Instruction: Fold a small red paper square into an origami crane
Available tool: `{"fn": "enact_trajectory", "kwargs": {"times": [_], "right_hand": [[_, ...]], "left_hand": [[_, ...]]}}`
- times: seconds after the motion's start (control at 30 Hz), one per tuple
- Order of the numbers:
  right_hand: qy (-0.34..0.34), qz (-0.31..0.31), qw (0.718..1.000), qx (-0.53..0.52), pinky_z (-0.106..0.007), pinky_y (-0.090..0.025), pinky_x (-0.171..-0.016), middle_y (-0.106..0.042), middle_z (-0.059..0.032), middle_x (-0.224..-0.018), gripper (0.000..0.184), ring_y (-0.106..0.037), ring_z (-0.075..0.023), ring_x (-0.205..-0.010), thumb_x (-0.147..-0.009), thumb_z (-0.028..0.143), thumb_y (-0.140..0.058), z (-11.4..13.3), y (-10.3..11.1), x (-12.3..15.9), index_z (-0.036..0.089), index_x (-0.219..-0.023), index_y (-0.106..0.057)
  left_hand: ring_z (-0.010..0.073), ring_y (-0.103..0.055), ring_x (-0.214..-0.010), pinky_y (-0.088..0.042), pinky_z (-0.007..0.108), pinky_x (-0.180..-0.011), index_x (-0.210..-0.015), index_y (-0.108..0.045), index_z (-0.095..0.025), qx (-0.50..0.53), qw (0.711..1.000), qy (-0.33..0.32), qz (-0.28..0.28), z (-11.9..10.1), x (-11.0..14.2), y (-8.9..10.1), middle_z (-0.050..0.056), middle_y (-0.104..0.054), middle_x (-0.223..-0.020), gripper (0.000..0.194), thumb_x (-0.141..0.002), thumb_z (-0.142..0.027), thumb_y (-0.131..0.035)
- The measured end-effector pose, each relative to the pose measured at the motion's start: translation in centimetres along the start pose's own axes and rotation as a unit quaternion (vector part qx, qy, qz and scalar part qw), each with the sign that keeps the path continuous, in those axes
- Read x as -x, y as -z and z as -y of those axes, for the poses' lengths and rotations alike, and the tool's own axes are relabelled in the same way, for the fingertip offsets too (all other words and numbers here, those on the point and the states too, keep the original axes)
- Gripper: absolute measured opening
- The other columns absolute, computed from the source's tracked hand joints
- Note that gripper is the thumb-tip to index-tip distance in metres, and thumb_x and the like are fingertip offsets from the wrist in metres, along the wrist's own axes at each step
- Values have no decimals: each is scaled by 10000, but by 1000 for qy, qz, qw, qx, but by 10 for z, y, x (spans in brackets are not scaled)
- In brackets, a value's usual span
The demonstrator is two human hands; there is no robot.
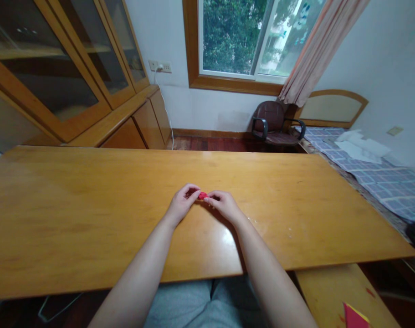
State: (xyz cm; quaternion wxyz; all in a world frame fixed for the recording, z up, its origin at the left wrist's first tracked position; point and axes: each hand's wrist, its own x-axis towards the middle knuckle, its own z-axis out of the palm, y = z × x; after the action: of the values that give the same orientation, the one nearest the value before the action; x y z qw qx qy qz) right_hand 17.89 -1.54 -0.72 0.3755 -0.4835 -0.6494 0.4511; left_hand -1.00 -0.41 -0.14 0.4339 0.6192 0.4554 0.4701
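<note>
Glossy yellow-brown wooden tabletop (91, 218) spanned the foreground. Near its middle, I saw the left hand (180, 205) and right hand (227, 207) pinching a small red piece (202, 196) of unclear material between fingertips. Uneven pull could have dropped it onto the tabletop.

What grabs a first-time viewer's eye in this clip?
Probably the small red piece, pinched between the fingertips of the left hand and right hand over the broad wooden table. Next, the bright window straight ahead, with a pink curtain at its right. A red item also stands out at bottom right.
</note>
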Motion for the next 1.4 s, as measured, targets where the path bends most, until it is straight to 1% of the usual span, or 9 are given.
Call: {"fn": "enact_trajectory", "kwargs": {"times": [0.17, 0.3, 0.43, 0.5, 0.8, 0.97, 1.13, 1.27, 1.4], "right_hand": [[0, 3, 1000, -11, -231, -421, -601, -667, -13, -704, 269, -566, -130, -630, -834, 416, -643, 2, 1, 0, 156, -857, -709], [2, 2, 1000, -13, -236, -427, -608, -666, -12, -701, 273, -571, -134, -631, -832, 425, -648, 2, 1, 0, 160, -845, -708], [12, 4, 1000, 3, -238, -426, -615, -669, -14, -708, 291, -569, -135, -636, -841, 443, -642, 4, 2, 1, 162, -827, -714], [16, 3, 1000, 8, -236, -424, -616, -671, -13, -709, 293, -570, -135, -641, -843, 447, -643, 5, 2, 1, 163, -830, -716], [20, 6, 999, 28, -246, -450, -646, -691, -25, -741, 250, -602, -155, -692, -847, 403, -642, 0, 0, 0, 180, -919, -729], [23, -23, 999, 28, -253, -466, -660, -697, -34, -764, 219, -608, -158, -702, -848, 371, -641, 1, 0, 0, 177, -903, -726], [35, -36, 998, 34, -260, -477, -689, -710, -46, -825, 207, -619, -158, -729, -845, 361, -650, 0, 1, 0, 179, -908, -727], [25, -34, 999, 9, -257, -483, -675, -717, -52, -843, 232, -619, -152, -713, -849, 368, -644, 0, 1, 1, 174, -943, -728], [23, -35, 999, -33, -249, -482, -650, -703, -33, -785, 272, -611, -140, -669, -848, 357, -642, 3, 1, 2, 172, -1037, -706]], "left_hand": [[175, -649, -876, -525, 305, -825, -949, -636, -182, -2, 1000, -1, 8, 1, 1, 0, 34, -678, -931, 233, -828, -382, -642], [183, -663, -860, -537, 312, -804, -1008, -635, -180, -1, 1000, 2, 30, 4, 1, -1, 51, -693, -938, 316, -777, -381, -711], [186, -673, -838, -545, 319, -782, -1094, -623, -178, -3, 999, 9, 31, 9, 1, -2, 63, -703, -936, 406, -757, -373, -736], [191, -676, -848, -545, 327, -794, -1111, -622, -179, -2, 999, 16, 31, 10, 1, -1, 66, -708, -945, 420, -757, -375, -736], [195, -679, -884, -537, 346, -850, -1090, -626, -191, -21, 1000, 11, 12, 10, 1, -1, 57, -701, -964, 367, -777, -362, -716], [201, -675, -902, -539, 353, -856, -1093, -624, -191, -27, 1000, 3, 14, 10, 1, -1, 66, -697, -989, 383, -770, -374, -721], [195, -667, -908, -541, 336, -845, -1052, -627, -192, -37, 999, -8, 15, 4, 3, -3, 61, -687, -1013, 333, -783, -373, -702], [190, -659, -927, -539, 329, -851, -1025, -628, -193, -32, 999, -7, 3, 2, 3, -3, 51, -680, -1010, 270, -824, -373, -648], [176, -665, -839, -555, 312, -785, -993, -637, -190, -2, 1000, 3, 10, 3, 3, -3, 39, -675, -946, 258, -830, -390, -640]]}}
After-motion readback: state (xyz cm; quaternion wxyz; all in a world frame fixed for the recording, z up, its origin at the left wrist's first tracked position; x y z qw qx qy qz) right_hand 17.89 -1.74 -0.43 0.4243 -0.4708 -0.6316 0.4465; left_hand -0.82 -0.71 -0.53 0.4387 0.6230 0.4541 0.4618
